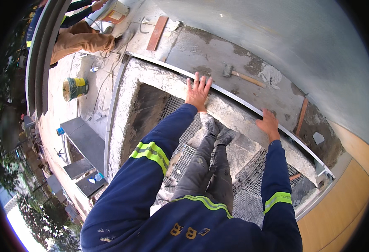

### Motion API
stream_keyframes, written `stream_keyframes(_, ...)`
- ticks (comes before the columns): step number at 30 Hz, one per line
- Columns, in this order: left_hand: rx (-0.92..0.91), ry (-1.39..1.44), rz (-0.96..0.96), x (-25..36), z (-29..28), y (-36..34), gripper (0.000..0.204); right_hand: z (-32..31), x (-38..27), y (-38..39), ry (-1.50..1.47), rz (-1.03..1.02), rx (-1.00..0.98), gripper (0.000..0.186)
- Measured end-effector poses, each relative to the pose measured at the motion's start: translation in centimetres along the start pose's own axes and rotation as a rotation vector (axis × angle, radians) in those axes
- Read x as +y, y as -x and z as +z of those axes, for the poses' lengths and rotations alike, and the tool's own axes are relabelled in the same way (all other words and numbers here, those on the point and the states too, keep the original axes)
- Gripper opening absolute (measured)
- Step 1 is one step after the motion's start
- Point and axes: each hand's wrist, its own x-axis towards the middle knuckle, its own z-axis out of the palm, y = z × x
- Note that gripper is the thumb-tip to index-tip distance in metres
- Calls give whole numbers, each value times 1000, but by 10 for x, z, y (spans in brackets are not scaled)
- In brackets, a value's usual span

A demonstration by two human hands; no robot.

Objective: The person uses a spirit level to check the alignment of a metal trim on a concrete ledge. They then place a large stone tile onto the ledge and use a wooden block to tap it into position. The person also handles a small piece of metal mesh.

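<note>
Along the far rim of a rough, mortar-covered rectangular frame (130,71) runs a long, thin metal strip (234,99). My left hand (198,93) rests flat on the rim, its spread fingertips reaching the strip. Farther right, my right hand (269,126) lies over the same strip, fingers bent over its far side and the thumb apart on the near side. The undersides of both hands are hidden. Between my arms, my feet stand inside the frame, near dark grid-textured sheets (251,180).
Beyond the strip lie a wooden-handled hammer (247,78), a reddish board (157,33) and a wooden strip (302,116), before a grey wall (285,33). At left are a green-and-yellow bucket (75,88), dark slabs (86,140) and another person in brown trousers (81,42).
</note>
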Motion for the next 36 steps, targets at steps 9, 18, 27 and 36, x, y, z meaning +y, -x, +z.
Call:
stream_keyframes(9,172,4,13,-3,17,-3,156,8,5,-3,48,-10,41,79)
stream_keyframes(18,17,23,32,-6,4,3,160,8,6,-5,64,-43,50,75)
stream_keyframes(27,43,-3,-12,-6,15,9,160,-1,-27,-13,25,-45,-15,78)
stream_keyframes(36,10,51,-18,-10,13,16,157,9,-183,-68,-296,-451,20,62)
